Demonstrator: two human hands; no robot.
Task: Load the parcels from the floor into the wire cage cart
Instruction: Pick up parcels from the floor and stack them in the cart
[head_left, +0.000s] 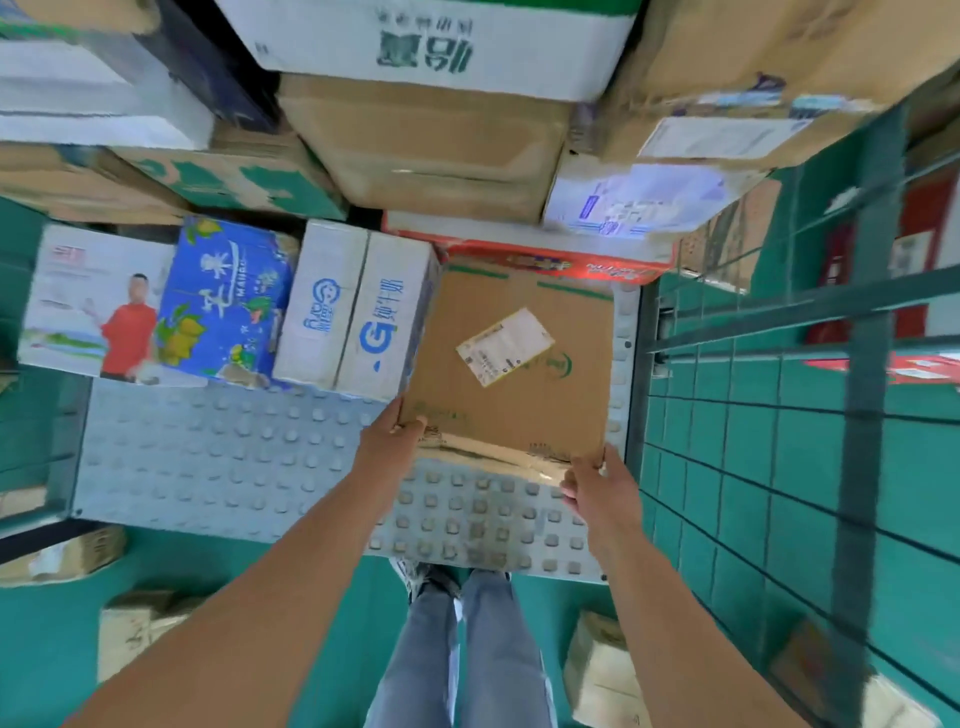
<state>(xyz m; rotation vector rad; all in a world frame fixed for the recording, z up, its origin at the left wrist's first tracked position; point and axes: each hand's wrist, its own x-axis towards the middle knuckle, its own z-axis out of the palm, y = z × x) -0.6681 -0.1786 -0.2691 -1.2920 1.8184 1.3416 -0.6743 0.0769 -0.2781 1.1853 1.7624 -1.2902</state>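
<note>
Inside the wire cage cart (852, 332), a photo-printed carton (93, 306), a blue fruit carton (223, 301) and a white carton (358, 312) stand in a row on the studded grey floor plate (218, 457), with more boxes stacked behind. Just right of the white carton lies the brown parcel (519, 353) with its shipping label. The left hand (395, 436) grips its near left corner and the right hand (592, 483) its near right corner, fingers curled over the edge. Loose parcels (597, 670) lie on the green floor (47, 665).
</note>
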